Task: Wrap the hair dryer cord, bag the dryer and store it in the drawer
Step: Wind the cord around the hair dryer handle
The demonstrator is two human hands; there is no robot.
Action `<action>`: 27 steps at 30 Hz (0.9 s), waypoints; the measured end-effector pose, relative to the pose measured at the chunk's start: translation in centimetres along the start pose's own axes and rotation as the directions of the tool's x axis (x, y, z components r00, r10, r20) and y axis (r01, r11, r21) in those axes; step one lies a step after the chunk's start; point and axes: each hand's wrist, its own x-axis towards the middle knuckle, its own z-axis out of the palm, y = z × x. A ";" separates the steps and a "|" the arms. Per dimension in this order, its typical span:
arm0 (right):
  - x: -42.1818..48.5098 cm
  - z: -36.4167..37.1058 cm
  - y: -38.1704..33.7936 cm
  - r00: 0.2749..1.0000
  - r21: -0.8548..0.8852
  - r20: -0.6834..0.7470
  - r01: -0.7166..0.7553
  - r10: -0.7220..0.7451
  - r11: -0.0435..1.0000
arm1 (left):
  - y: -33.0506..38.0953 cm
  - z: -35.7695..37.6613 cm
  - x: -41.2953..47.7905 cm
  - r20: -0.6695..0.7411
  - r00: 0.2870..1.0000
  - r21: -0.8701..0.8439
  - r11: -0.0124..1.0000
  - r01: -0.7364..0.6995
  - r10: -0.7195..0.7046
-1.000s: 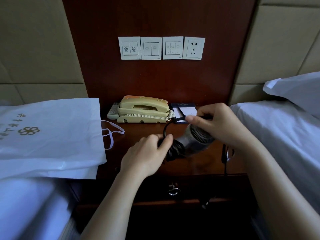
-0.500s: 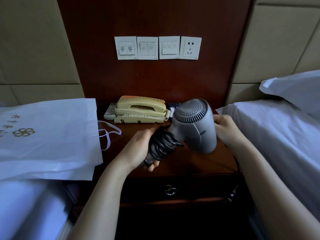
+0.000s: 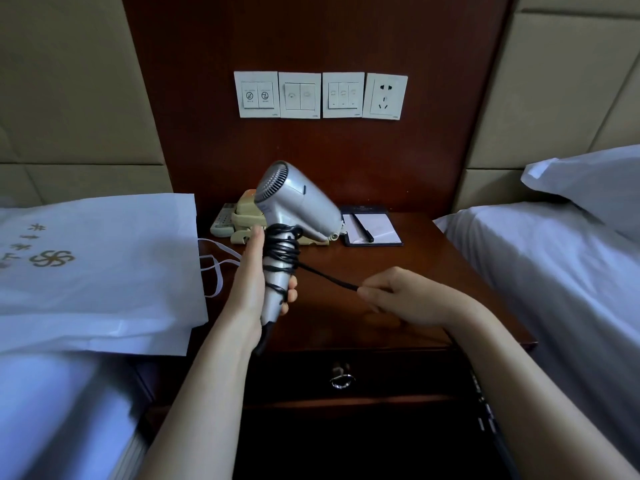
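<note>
A silver hair dryer [image 3: 294, 206] stands upright above the wooden nightstand [image 3: 450, 278], nozzle pointing right and rear grille to the upper left. My left hand [image 3: 254, 285] grips its handle, which has several black cord loops around it. The black cord [image 3: 329, 276] runs taut from the handle to my right hand [image 3: 405, 297], which pinches it lower right. The rest of the cord trails off the nightstand's right front edge. A white bag [image 3: 104, 268] with a gold logo lies flat on the left bed. The drawer [image 3: 343, 377] with a metal ring pull is closed below.
A beige telephone [image 3: 244, 220] sits behind the dryer, partly hidden. A notepad with a pen [image 3: 370, 228] lies at the back right of the nightstand. Wall switches and a socket [image 3: 386, 96] are on the wood panel. White beds flank the nightstand, with a pillow [image 3: 588, 181] at right.
The dryer went from lying low to upright in my left hand. My right hand left the dryer body, dropped to the lower right and now pulls the cord taut.
</note>
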 end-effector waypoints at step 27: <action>-1.7 -2.7 -6.6 0.874 -0.171 -0.437 0.150 -0.212 0.974 | -0.2 3.2 -2.5 0.188 0.952 0.768 0.568 -0.295 0.240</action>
